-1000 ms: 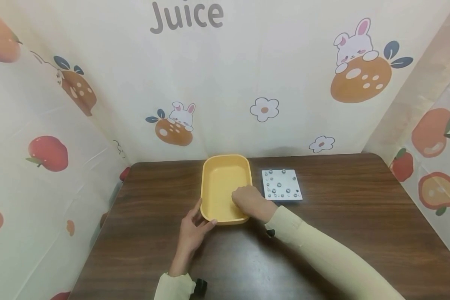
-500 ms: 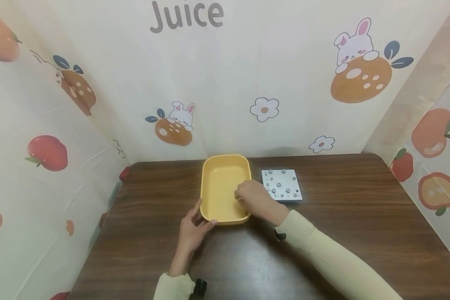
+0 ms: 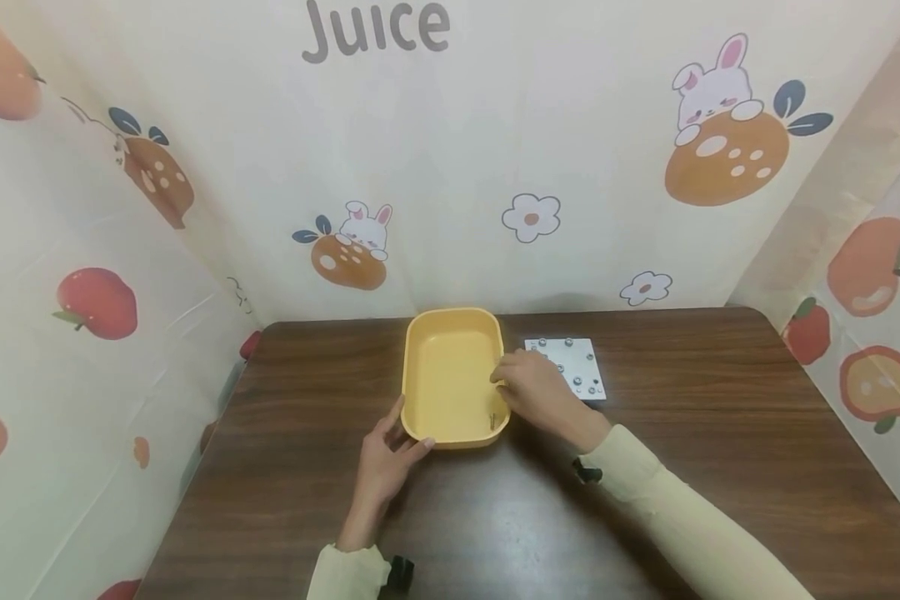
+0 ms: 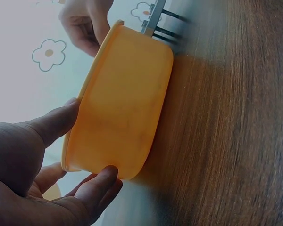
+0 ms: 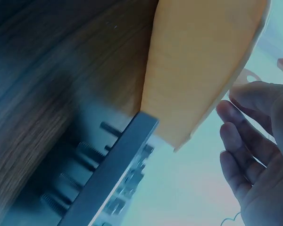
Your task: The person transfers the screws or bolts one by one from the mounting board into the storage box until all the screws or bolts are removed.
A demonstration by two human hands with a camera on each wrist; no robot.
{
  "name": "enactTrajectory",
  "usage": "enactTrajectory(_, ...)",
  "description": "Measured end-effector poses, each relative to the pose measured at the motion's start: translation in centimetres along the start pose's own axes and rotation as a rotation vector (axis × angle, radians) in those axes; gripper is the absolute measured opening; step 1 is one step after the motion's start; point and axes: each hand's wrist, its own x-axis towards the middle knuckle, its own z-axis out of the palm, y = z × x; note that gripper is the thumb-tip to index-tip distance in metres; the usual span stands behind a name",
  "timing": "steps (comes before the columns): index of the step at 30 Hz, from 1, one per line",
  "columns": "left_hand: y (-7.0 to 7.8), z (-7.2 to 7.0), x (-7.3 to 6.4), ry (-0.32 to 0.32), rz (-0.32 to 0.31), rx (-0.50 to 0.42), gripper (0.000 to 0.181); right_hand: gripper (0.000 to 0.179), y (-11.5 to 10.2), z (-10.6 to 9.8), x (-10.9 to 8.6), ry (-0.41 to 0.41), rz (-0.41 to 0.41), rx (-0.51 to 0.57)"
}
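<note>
A yellow plastic tray (image 3: 450, 367) stands on the table with its long side running away from me. My left hand (image 3: 386, 467) holds its near left corner, thumb at the rim and fingers against the outer wall (image 4: 118, 103). Over the tray's right rim is my right hand (image 3: 540, 387), fingers curled and thumb close to the index finger (image 5: 228, 110); I cannot tell whether something small is between them. Inside the near right corner lies a small, thin dark piece (image 3: 492, 421). Right of the tray is a white-topped plate (image 3: 588, 379) with several bolts through it, partly behind my right hand.
Threaded bolt shanks (image 5: 92, 153) stick out under the plate, holding it above the table. The brown wooden table (image 3: 682, 433) ends at the back against a printed curtain (image 3: 450, 150). More printed cloth (image 3: 60, 400) hangs at both sides.
My right hand has risen from inside the tray and moved right and back, now overlapping part of the plate. The small dark piece has come into view. My left hand has stayed put.
</note>
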Motion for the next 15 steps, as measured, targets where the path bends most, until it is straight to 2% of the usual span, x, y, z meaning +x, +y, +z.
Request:
enactTrajectory(6, 0.0, 0.0, 0.0, -0.001, 0.008, -0.018, 0.09, 0.016, 0.8, -0.8, -0.6, 0.077, -0.022, 0.017)
enactTrajectory(11, 0.1, 0.0, 0.0, -0.017, 0.04, -0.053, 0.09, 0.015, 1.4, -1.5, -1.2, 0.102, -0.01, 0.035)
enactTrajectory(15, 0.1, 0.0, 0.0, -0.019, 0.042, -0.058, 0.09, 0.017, 2.0, -1.6, -1.8, 0.109, 0.008, 0.008)
